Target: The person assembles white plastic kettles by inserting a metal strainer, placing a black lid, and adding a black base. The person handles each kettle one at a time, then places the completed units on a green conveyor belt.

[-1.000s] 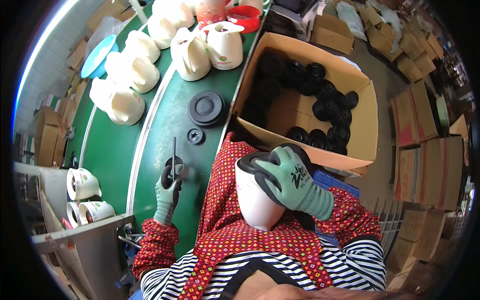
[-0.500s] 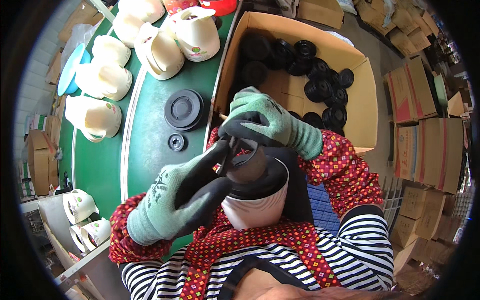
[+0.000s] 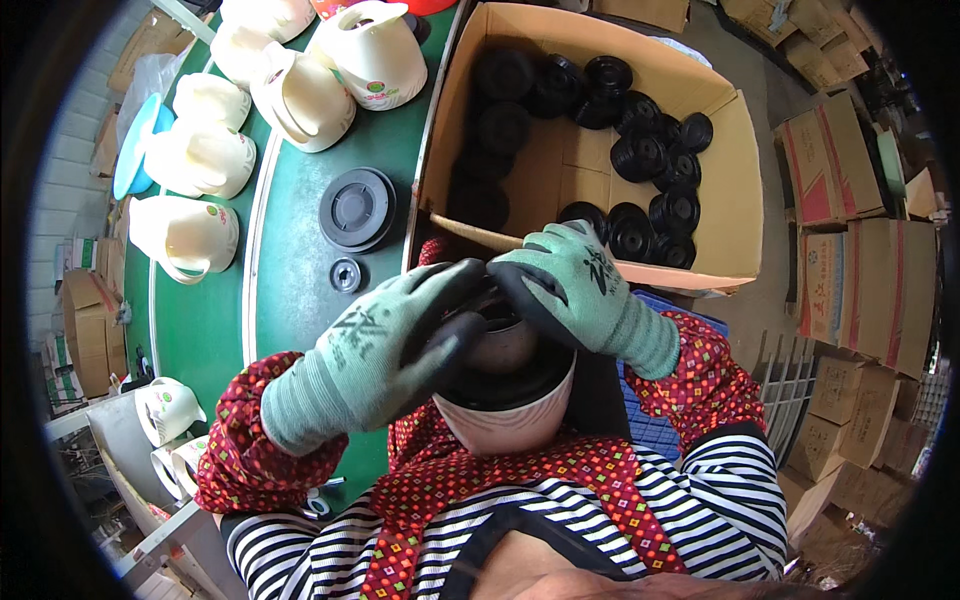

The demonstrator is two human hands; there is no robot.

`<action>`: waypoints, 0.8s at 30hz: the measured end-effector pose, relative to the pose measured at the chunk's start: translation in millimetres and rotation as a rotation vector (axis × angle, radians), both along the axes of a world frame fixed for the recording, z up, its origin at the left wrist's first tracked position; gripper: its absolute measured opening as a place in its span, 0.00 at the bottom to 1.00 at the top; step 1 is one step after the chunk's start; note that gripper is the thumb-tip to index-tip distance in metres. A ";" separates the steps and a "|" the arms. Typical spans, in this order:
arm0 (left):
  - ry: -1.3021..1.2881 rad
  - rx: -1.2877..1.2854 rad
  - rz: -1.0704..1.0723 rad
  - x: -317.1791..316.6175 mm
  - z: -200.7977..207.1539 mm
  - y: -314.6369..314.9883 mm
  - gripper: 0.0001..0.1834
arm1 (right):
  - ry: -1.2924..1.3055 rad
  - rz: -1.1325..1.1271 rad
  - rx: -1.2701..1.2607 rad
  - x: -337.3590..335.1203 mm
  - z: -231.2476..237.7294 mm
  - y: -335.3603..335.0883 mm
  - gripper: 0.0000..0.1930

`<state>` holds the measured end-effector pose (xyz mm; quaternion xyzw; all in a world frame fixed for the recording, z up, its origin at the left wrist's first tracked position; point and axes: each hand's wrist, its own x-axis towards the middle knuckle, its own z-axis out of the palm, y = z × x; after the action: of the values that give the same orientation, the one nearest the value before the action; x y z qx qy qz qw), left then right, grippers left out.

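Your left hand (image 3: 370,350) and right hand (image 3: 570,285) curl fingers over a grey cup (image 3: 500,350) atop the white pot (image 3: 505,425); I cannot tell if they grip it

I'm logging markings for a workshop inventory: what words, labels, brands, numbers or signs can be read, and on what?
Wording is not copied here, only located:
Left glove: black print, blurred.
Right glove: black print, partly legible.
White jug: green-and-pink mark, lettering too small.
Brown carton at right: red and blue print, small lettering unclear.
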<state>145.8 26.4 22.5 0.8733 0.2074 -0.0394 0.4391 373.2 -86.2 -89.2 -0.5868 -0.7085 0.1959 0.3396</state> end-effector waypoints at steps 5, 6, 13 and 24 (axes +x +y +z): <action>-0.036 0.167 -0.004 7.3 -3.1 -11.4 0.29 | 0.016 -0.026 -0.046 -2.6 -1.2 -7.0 0.16; -0.046 0.090 0.054 5.3 -10.2 -6.8 0.30 | -0.057 -0.041 -0.075 -5.5 3.1 -13.9 0.16; -0.142 0.029 0.086 -11.0 -105.1 51.7 0.21 | -0.401 0.047 -0.180 -26.4 82.3 -29.8 0.37; -0.646 -0.295 0.046 41.1 -214.6 69.7 0.25 | -0.836 0.151 -0.139 -87.2 112.1 -22.0 0.34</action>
<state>186.9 96.1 -192.1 0.7630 0.0697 0.2193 0.6041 286.0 -108.1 22.9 -0.5835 -0.8114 0.0127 -0.0324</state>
